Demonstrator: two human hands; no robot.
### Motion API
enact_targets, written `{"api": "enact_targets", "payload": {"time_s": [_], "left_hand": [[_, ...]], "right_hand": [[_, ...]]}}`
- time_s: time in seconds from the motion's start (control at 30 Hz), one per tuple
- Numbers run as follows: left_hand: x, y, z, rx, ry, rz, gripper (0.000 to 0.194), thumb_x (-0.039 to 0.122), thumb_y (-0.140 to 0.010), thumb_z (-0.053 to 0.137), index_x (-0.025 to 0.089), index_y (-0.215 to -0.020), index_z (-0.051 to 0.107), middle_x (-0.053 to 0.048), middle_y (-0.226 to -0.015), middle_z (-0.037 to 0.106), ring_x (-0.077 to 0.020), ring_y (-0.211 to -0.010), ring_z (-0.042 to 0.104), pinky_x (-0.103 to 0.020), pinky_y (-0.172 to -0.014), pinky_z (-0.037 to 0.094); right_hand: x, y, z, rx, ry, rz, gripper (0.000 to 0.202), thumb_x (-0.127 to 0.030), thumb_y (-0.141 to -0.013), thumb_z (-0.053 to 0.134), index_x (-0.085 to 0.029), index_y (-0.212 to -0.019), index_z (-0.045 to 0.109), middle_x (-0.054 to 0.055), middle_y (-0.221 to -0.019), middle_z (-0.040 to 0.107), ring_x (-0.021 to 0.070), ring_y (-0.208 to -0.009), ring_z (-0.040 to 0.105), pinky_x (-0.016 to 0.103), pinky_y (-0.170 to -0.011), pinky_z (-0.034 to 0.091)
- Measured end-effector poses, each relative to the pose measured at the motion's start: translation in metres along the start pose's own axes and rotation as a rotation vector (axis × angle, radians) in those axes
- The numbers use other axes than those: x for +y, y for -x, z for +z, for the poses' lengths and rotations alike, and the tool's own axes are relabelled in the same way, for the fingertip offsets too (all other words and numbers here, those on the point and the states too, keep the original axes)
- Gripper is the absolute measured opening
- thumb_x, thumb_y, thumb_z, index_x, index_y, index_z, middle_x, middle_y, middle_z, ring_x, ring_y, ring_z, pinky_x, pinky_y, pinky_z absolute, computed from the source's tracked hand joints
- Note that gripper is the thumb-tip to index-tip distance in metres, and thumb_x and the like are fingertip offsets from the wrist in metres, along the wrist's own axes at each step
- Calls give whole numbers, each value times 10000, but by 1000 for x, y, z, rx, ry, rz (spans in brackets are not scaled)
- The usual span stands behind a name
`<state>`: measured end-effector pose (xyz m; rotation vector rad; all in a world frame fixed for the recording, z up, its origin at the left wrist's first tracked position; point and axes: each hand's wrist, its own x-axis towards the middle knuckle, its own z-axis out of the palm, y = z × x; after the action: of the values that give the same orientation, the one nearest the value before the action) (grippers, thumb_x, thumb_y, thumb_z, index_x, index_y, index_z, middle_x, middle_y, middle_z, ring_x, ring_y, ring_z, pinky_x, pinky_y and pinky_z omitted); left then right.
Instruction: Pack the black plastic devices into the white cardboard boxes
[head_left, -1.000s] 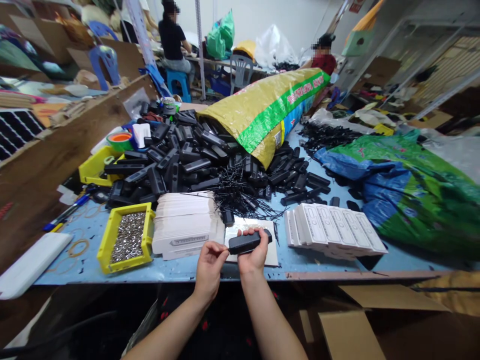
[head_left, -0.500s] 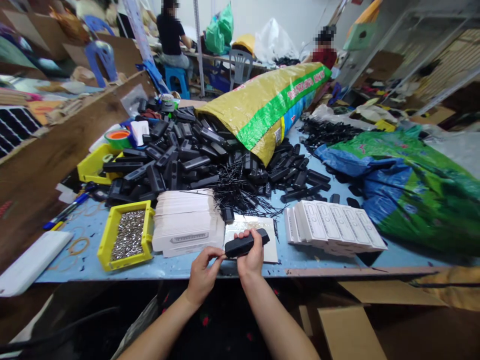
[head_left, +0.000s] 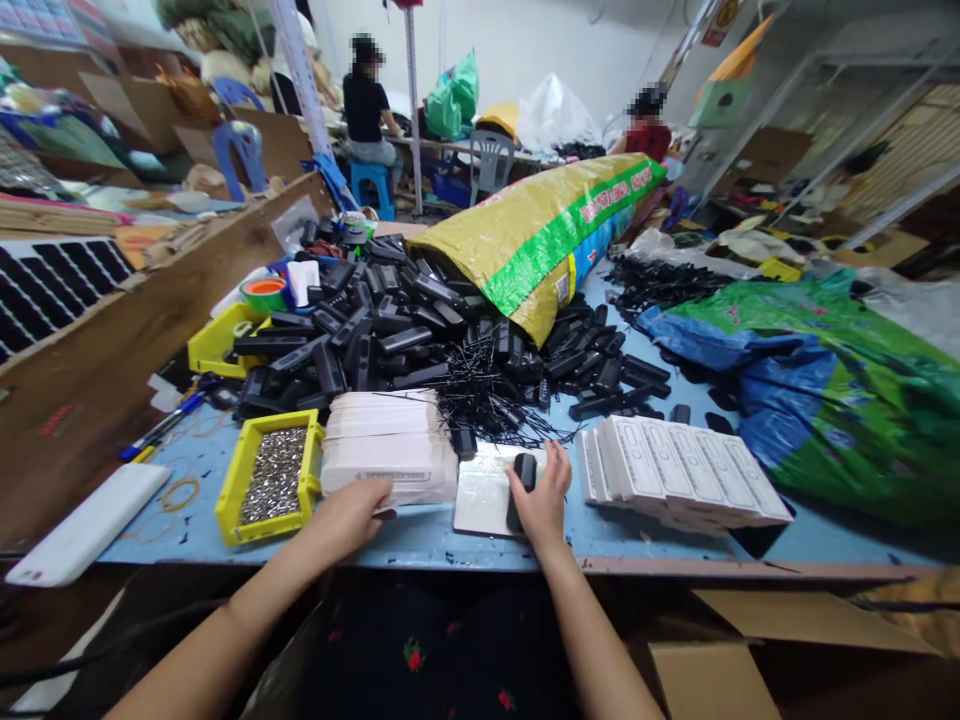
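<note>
Curled at the front edge of a stack of flat white printed cards, my left hand has its fingers closed. Whether a card is between them is hidden by the back of the hand. My right hand grips a black plastic case upright over a white board. The thumb lies across the case and the fingers reach along its right side. Thin black ties lie in a tangled heap just beyond the board.
A yellow bin of small metal pieces stands left of the stack. White printed boxes stand in a row at right. Black cases are heaped behind, before a yellow-green sack. A blue-green bag lies far right. People sit beyond.
My left hand has let go of the case's end and moved left to the card stack. With the case, my right hand has shifted slightly right and turned it from crosswise to upright.
</note>
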<state>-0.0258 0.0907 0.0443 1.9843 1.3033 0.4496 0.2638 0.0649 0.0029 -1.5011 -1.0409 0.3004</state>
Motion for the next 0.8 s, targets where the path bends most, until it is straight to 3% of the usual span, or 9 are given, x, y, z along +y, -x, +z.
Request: {"api": "enact_targets", "payload": {"time_s": [0.17, 0.27, 0.37, 0.43, 0.5, 0.6, 0.67, 0.73, 0.8], "left_hand": [[40, 7, 12, -148, 691, -71, 314, 258, -655, 707, 216, -964, 680, -79, -934, 683, -262, -946, 610, -346, -856, 469], [39, 15, 36, -141, 841, -113, 452, 245, -655, 707, 210, -1091, 597, -84, -1013, 655, -241, -976, 601, -344, -872, 458], [25, 24, 48, -262, 848, -88, 681, 255, -594, 760, 226, -1202, 454, -54, -945, 655, -221, -875, 624, -340, -808, 474], [20, 29, 45, -211, 683, -118, 847, 250, -532, 805, 231, -1272, 391, -32, -865, 667, -215, -769, 625, -335, -767, 479], [23, 30, 36, -101, 549, -126, 901, 244, -534, 805, 239, -1329, 381, -53, -920, 677, -244, -829, 624, -351, -819, 465], [41, 25, 28, -82, 543, -9, 647, 239, -628, 735, 250, -1243, 533, -91, -1164, 614, -280, -1113, 537, -356, -987, 372], [54, 20, 31, -127, 533, 69, 534, 233, -634, 724, 244, -1152, 598, -88, -1207, 584, -275, -1116, 530, -346, -984, 378], [62, 16, 41, -89, 523, 91, 653, 227, -572, 768, 236, -1190, 556, -91, -1180, 586, -263, -1026, 573, -339, -919, 429], [66, 13, 53, 33, 547, 62, 861, 208, -530, 792, 230, -1312, 434, -98, -1163, 586, -248, -974, 598, -324, -874, 454]], "right_hand": [[-62, 29, 9, -462, -62, -463, 442, -230, -792, 633, -294, -1226, 573, 85, -1194, 541, 247, -1107, 495, 431, -974, 391], [-78, 39, 14, -526, 52, -556, 394, -250, -785, 659, -256, -1176, 606, 98, -1169, 538, 251, -1095, 474, 427, -959, 384], [-76, 40, 4, -719, 101, -508, 74, -253, -776, 675, -223, -843, 672, 68, -994, 569, 227, -981, 492, 406, -886, 404], [-72, 39, -5, -873, 73, -445, 89, -268, -760, 696, -212, -716, 643, 47, -960, 573, 220, -966, 488, 406, -886, 390], [-67, 36, -8, -849, -75, -306, 145, -299, -763, 692, -203, -677, 625, 40, -953, 565, 208, -967, 493, 393, -901, 386], [-59, 36, -1, -604, -487, 100, 190, -392, -829, 596, -214, -872, 643, 31, -915, 556, 139, -779, 534, 294, -753, 461], [-56, 39, 6, -616, -664, 344, 341, -437, -841, 566, -217, -1099, 601, 29, -900, 591, 111, -665, 541, 246, -644, 477], [-57, 42, 9, -726, -670, 369, 443, -466, -815, 592, -208, -1175, 593, 51, -961, 632, 141, -755, 597, 272, -701, 502], [-62, 44, 7, -774, -606, 199, 436, -481, -789, 618, -211, -1129, 648, 79, -1116, 626, 203, -1015, 590, 341, -900, 466]]}}
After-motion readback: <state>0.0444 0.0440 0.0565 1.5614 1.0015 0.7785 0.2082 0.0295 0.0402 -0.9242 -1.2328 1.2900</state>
